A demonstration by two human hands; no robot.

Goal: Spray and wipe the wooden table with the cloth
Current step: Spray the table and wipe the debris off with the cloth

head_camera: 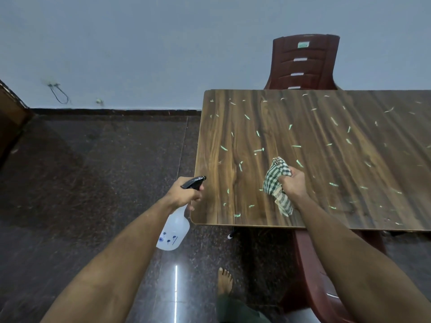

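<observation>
Left hand (185, 193): fingers curled tight round the neck of the bottle (173, 231), closed on it below the black spray head (193, 182). Which finger sits on the trigger cannot be told. Nozzle points right, toward the table (326, 141), at the table's near-left edge. Bottle body hangs below the fist, tilted, off the table and over the floor (93, 183). Body is translucent white with small blue printed figures near the base; no letters readable.

Right hand (294, 183): fingers folded in, bunching the cloth (277, 184) in the fist. Cloth is checked, dark green on cream. One end sticks up above the knuckles, the other trails down toward the table's near edge. Whether the cloth touches the wood cannot be told. Hand is over the near-left part of the tabletop.

Arms: both bare, stretched forward from the bottom corners of the view. Left forearm runs up and right, wrist about straight. Right forearm runs up and left, crossing the table's near edge.

Table: wooden top, dark grain, rounded corner at near left. Pale green flecks (258, 150) scattered over most of the surface, on both sides of the cloth.

Surroundings: dark red plastic chair (303, 64) at the far side of the table, a small green label on its backrest, text too small to read. Another red chair (312, 264) at the near side, partly under the right arm. Bare foot (225, 280) on the dark speckled floor. Plain grey wall (140, 43) behind.
</observation>
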